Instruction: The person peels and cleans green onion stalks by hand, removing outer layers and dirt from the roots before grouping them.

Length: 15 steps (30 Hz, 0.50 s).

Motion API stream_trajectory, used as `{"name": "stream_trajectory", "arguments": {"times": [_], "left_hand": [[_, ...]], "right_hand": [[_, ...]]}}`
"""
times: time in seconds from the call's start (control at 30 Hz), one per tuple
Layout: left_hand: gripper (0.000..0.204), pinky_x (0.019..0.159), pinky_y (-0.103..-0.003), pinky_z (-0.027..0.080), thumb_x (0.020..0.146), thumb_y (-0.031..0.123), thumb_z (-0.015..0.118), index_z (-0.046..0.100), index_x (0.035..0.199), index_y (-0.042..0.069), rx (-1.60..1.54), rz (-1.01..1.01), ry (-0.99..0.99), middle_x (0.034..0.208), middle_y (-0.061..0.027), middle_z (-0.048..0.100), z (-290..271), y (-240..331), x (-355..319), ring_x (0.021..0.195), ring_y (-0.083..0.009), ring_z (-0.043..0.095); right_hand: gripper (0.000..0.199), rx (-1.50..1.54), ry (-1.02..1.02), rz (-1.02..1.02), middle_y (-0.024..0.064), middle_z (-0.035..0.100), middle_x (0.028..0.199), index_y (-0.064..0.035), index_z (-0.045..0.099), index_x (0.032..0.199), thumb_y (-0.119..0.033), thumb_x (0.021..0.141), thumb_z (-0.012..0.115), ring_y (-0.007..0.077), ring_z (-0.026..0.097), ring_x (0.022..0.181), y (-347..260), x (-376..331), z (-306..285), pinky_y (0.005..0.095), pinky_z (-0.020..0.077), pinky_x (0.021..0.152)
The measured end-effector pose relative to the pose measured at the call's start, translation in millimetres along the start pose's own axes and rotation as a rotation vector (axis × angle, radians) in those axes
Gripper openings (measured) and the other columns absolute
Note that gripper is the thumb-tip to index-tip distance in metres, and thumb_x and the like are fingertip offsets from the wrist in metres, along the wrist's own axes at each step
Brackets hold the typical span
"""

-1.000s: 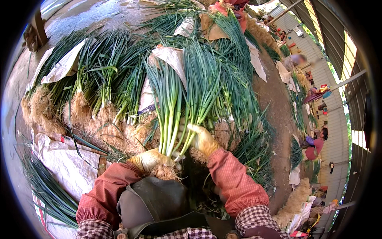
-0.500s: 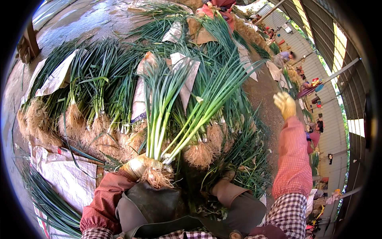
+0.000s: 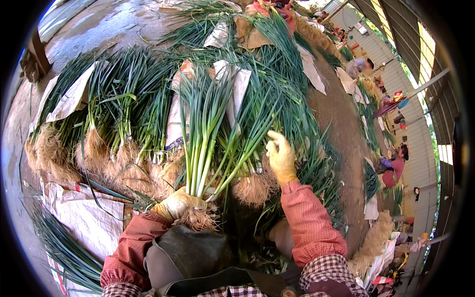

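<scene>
My left hand (image 3: 177,204), in a yellowish glove, is closed round the lower stalks of a bunch of green onions (image 3: 200,163), just above their tan roots (image 3: 197,219). The stalks stand up from my fist and their leaves fan out away from me. A few stalks lean to the right, apart from the main group. My right hand (image 3: 282,157), gloved too, is raised beside these leaning leaves. Its fingers are partly bent and apart, and I see nothing held in them.
Rooted green onions (image 3: 94,148) lie in a row at left, partly under pale sacks (image 3: 74,96). More leaves (image 3: 316,163) are heaped at right. A white sack (image 3: 89,213) lies at lower left. Other people (image 3: 394,168) sit farther off at right, and one is at the top.
My right hand has swung from far right, over the bare ground, inward to the leaves of the bunch. My left hand keeps its hold on the green onions.
</scene>
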<state>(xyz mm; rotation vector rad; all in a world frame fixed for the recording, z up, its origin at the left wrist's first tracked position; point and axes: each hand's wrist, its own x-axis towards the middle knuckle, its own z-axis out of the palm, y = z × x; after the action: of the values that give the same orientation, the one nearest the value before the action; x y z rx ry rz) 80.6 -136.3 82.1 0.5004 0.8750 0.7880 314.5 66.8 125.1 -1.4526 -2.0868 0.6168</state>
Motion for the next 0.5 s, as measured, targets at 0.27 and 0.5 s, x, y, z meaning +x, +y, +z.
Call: {"name": "stream_trajectory", "arguments": {"times": [0.27, 0.5], "left_hand": [[0.052, 0.076, -0.032, 0.048, 0.067, -0.002, 0.06, 0.049, 0.117, -0.004, -0.105, 0.201, -0.154, 0.1, -0.0145, 0.06, 11.8, 16.8, -15.6, 0.084, -0.0258, 0.063], [0.047, 0.072, -0.033, 0.049, 0.065, 0.005, 0.065, 0.052, 0.108, -0.007, -0.283, 0.289, -0.247, 0.092, -0.0178, 0.061, -11.7, -2.5, -18.8, 0.078, -0.0281, 0.062]], "right_hand": [[0.037, 1.216, -0.176, 0.618, 0.0101, 0.05, 0.109, -0.0064, 0.045, 0.121, -0.026, 0.09, 0.051, 0.0231, 0.051, 0.103, 78.8, 52.1, 44.9, 0.0341, 0.0442, 0.091], [0.03, 0.623, -0.046, 0.267, -0.0004, 0.052, 0.06, -0.0099, 0.058, 0.08, -0.034, 0.091, 0.045, 0.0148, 0.052, 0.05, 27.6, 119.8, -22.4, 0.028, 0.0443, 0.048]]}}
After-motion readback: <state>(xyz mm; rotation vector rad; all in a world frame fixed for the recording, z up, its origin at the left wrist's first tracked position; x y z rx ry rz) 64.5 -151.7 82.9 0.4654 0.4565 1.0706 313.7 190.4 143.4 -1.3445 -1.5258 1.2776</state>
